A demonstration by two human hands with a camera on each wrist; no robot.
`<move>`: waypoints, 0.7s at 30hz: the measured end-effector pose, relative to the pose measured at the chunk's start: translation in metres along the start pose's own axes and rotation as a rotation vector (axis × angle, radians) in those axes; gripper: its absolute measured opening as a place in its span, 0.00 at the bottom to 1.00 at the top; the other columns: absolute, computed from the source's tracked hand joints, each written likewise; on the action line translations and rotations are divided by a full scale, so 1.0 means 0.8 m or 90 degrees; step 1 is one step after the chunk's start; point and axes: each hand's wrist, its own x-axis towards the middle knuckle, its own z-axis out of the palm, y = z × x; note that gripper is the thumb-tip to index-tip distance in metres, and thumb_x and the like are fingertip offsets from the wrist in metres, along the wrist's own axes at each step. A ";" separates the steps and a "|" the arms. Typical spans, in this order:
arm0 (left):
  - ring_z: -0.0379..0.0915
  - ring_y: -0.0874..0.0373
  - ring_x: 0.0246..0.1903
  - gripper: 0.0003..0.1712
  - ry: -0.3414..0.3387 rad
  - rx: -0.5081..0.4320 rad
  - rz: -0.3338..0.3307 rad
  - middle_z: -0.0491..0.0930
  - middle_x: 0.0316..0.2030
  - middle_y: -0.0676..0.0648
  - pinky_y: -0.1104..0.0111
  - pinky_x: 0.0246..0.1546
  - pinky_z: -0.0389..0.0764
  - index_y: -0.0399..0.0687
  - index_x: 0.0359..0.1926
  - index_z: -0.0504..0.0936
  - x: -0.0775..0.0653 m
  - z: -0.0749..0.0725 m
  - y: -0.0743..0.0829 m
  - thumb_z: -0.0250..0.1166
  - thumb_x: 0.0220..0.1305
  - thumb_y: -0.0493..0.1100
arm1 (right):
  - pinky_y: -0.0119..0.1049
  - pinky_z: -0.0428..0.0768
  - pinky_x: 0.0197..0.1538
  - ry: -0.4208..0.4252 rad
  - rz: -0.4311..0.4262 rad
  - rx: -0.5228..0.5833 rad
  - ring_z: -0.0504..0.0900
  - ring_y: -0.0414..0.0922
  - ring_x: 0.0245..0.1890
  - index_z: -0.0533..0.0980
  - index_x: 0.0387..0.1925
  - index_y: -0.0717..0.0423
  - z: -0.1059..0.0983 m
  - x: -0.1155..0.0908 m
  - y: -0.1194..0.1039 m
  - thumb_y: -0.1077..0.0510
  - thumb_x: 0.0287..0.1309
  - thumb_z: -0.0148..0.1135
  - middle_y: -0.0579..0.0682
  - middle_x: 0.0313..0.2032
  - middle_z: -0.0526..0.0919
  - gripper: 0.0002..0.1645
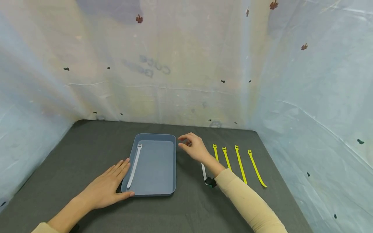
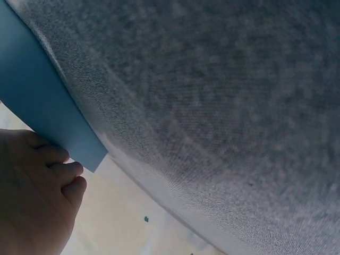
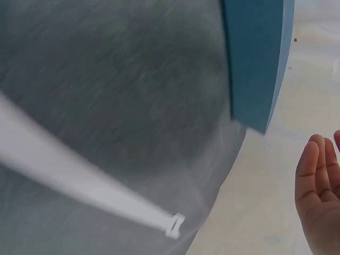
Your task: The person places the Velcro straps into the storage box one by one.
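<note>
While a white strap lies inside the blue-grey tray, along its L wall w/ slotted head at the far end, the tray itself sits flat on the dark grey counter. L hand rests at the tray's L side: fingers straight, thumb spread wide of them, fingertips at the L rim, thumb at the nr L corner. R hand hovers just beside the tray's R rim, twd the far end, fingers loosely bent, gap btwn thumb & index. 2nd white strap lies on the counter R of the tray, partly hidden by the R forearm; its slotted head shows in the R wrist view, where the band is blurred. Further R, 4 yellow straps lie in a row, apart, slotted heads at the far end; leftmost 2 run partly behind the forearm, rightmost one's tail bends nr the tip. Small black device at the R wrist, next to the cream sleeve. Behind & on both sides: pale sheeting w/ red-brown leaf-like marks, small dark spots & faint lettering, wording unclear
</note>
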 end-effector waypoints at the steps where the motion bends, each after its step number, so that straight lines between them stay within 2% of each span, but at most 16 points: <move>1: 0.51 0.38 0.78 0.64 -0.001 -0.001 0.000 0.53 0.80 0.37 0.41 0.73 0.63 0.34 0.79 0.58 0.000 0.000 0.000 0.57 0.63 0.81 | 0.38 0.83 0.40 0.003 0.005 -0.003 0.83 0.46 0.42 0.83 0.56 0.54 -0.004 -0.003 0.004 0.57 0.70 0.68 0.50 0.52 0.82 0.16; 10: 0.52 0.38 0.78 0.64 -0.001 -0.002 0.000 0.53 0.80 0.37 0.41 0.73 0.63 0.34 0.79 0.58 0.001 -0.002 0.001 0.57 0.63 0.81 | 0.39 0.82 0.38 0.003 0.028 -0.061 0.83 0.46 0.41 0.83 0.56 0.53 -0.039 -0.017 0.042 0.58 0.70 0.68 0.51 0.52 0.82 0.16; 17: 0.51 0.38 0.79 0.65 -0.003 -0.008 -0.002 0.52 0.81 0.38 0.41 0.73 0.62 0.35 0.80 0.58 0.002 -0.003 0.001 0.57 0.62 0.81 | 0.41 0.84 0.44 -0.047 0.048 -0.119 0.83 0.48 0.44 0.82 0.59 0.57 -0.061 -0.020 0.069 0.58 0.70 0.67 0.53 0.53 0.82 0.18; 21: 0.51 0.38 0.78 0.65 -0.005 -0.010 -0.002 0.52 0.81 0.37 0.41 0.73 0.61 0.34 0.79 0.58 0.002 -0.004 0.002 0.58 0.62 0.81 | 0.41 0.85 0.43 -0.088 0.052 -0.130 0.84 0.49 0.44 0.80 0.60 0.62 -0.069 -0.018 0.082 0.60 0.70 0.67 0.56 0.54 0.81 0.20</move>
